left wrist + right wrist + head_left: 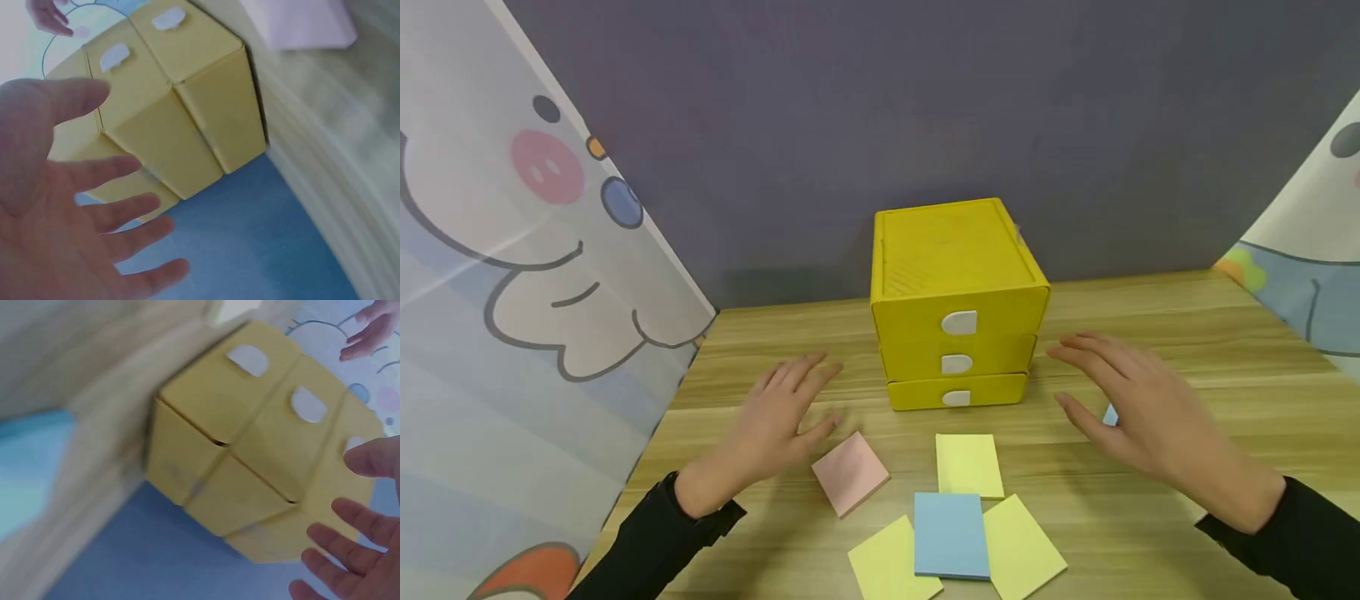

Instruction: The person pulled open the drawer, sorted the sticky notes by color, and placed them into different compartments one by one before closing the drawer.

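A yellow three-drawer box [958,312] with white tabs stands against the back wall. To its left, my left hand [771,425] hovers with fingers spread, apart from the box and near a pink sticky-note pad [851,473]. On the other side, my right hand [1138,417] is held out with fingers extended and holds nothing. It partly hides a blue pad [1110,415]. In front of the box lie several yellow pads [968,465], with a blue pad [951,535] lying over their edges. Both wrist views show bare palms facing the box sides.
The wooden table [760,350] ends at a dark grey back wall [790,150]. Cartoon-printed panels stand at the left [512,250] and at the right [1300,275].
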`<state>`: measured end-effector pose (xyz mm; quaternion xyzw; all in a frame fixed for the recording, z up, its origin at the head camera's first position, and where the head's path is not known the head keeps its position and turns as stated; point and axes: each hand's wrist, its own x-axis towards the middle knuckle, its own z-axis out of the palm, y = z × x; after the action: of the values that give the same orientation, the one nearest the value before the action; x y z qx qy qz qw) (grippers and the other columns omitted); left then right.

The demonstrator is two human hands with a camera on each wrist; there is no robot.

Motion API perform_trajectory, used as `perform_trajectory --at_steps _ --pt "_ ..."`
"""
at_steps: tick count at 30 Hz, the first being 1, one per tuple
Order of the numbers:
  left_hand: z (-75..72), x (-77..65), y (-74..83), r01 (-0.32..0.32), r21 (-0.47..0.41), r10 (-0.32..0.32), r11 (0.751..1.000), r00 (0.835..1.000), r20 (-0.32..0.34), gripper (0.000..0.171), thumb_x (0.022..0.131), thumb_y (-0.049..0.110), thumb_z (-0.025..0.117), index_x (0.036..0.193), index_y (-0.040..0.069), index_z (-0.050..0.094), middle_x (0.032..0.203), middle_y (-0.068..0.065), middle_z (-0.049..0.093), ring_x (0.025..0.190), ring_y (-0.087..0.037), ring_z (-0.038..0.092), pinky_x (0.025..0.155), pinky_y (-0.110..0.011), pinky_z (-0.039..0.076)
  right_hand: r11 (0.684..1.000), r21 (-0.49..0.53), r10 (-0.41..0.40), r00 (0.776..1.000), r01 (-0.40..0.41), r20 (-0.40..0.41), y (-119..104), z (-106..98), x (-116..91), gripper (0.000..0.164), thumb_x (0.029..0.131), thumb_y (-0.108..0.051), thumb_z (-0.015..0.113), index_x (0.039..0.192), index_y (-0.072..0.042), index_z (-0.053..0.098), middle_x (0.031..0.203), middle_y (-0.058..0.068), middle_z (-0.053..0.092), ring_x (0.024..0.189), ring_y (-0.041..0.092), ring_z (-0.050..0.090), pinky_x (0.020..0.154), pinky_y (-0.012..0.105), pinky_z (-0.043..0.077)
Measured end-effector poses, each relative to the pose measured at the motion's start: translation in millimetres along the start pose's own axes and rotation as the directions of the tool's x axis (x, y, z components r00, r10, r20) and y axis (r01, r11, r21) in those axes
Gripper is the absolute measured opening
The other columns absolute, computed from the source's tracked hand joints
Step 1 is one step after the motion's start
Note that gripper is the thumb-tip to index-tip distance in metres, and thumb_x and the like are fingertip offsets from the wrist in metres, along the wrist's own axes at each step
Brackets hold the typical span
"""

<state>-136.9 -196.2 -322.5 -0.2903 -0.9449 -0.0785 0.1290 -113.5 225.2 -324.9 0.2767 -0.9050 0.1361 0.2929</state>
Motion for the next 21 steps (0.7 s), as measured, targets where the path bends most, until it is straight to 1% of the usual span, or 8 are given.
perform_trajectory --at_steps 4,6,8,9,12,14,16,21 --pt "-13.6 19.3 -1.3 0.004 -0.092 -0.011 0.996 0.997 -0.072 0.053 0.103 0.036 0.057 0.151 0.014 0.047 0.158 -0.015 0.044 0.141 -0.039 0.05 0.115 -0.063 0.042 0.998 0.002 -0.067 0.997 0.067 -0.048 -10 -7 21 0.036 0.096 -0.034 0.066 0.124 -0.012 0.069 0.12 0.006 0.071 0.111 0.029 0.065 0.09 0.048 0.054" --pt "-19.1 32.0 0.2 -0.036 -0.142 0.016 0.989 0.99 -0.138 0.05 0.108 0.036 0.047 0.153 0.014 0.046 0.162 -0.012 0.041 0.147 -0.036 0.045 0.121 -0.059 0.038 0.994 -0.005 -0.106 0.992 0.106 -0.063 -15 -8 32 0.041 0.104 -0.044 0.052 0.118 -0.011 0.07 0.112 0.004 0.072 0.102 0.024 0.066 0.082 0.043 0.057" --pt "-23.4 46.6 2.6 -0.113 -0.172 0.072 0.979 0.971 -0.227 0.048 0.111 0.036 0.037 0.153 0.014 0.046 0.163 -0.011 0.041 0.15 -0.033 0.041 0.126 -0.053 0.033 0.99 -0.012 -0.142 0.987 0.142 -0.072 -20 -8 44 0.048 0.107 -0.048 0.04 0.115 -0.011 0.07 0.102 0.002 0.071 0.089 0.018 0.064 0.067 0.035 0.056" --pt "-25.3 54.4 4.1 -0.157 -0.172 0.106 0.972 0.956 -0.274 0.049 0.112 0.037 0.033 0.152 0.012 0.047 0.162 -0.012 0.042 0.151 -0.032 0.04 0.128 -0.05 0.031 0.987 -0.018 -0.158 0.985 0.157 -0.069 -22 -8 50 0.048 0.107 -0.048 0.04 0.114 -0.012 0.069 0.098 0.001 0.07 0.082 0.015 0.061 0.06 0.03 0.053" --pt "-29.3 78.9 7.9 -0.267 -0.145 0.199 0.953 0.91 -0.365 0.058 0.112 0.044 0.023 0.148 0.01 0.052 0.157 -0.013 0.049 0.151 -0.03 0.041 0.132 -0.044 0.026 0.983 -0.031 -0.185 0.982 0.184 -0.043 -29 -5 67 0.03 0.103 -0.037 0.056 0.116 -0.012 0.067 0.09 0.0 0.069 0.068 0.008 0.052 0.048 0.019 0.039" --pt "-30.1 94.1 9.6 -0.306 -0.151 0.233 0.94 0.898 -0.374 0.065 0.111 0.048 0.017 0.146 0.009 0.055 0.155 -0.013 0.052 0.151 -0.029 0.042 0.133 -0.042 0.024 0.983 -0.031 -0.183 0.983 0.182 -0.018 -32 -1 75 0.028 0.096 -0.028 0.067 0.12 -0.013 0.066 0.091 -0.001 0.071 0.064 0.006 0.051 0.046 0.016 0.034" --pt "-28.8 107.0 9.8 -0.321 -0.177 0.245 0.93 0.904 -0.351 0.071 0.11 0.052 0.012 0.144 0.009 0.057 0.154 -0.013 0.053 0.151 -0.029 0.042 0.133 -0.041 0.022 0.984 -0.034 -0.173 0.985 0.173 0.007 -34 1 81 0.035 0.091 -0.025 0.072 0.123 -0.014 0.065 0.098 0.0 0.073 0.065 0.007 0.054 0.045 0.015 0.033" --pt "-20.8 127.2 7.1 -0.319 -0.252 0.25 0.914 0.93 -0.27 0.081 0.107 0.06 0.007 0.143 0.011 0.059 0.156 -0.011 0.051 0.154 -0.027 0.037 0.134 -0.04 0.019 0.989 -0.03 -0.142 0.989 0.143 0.031 -34 5 84 0.042 0.091 -0.026 0.073 0.13 -0.015 0.063 0.115 0.002 0.074 0.063 0.007 0.055 0.043 0.014 0.031"
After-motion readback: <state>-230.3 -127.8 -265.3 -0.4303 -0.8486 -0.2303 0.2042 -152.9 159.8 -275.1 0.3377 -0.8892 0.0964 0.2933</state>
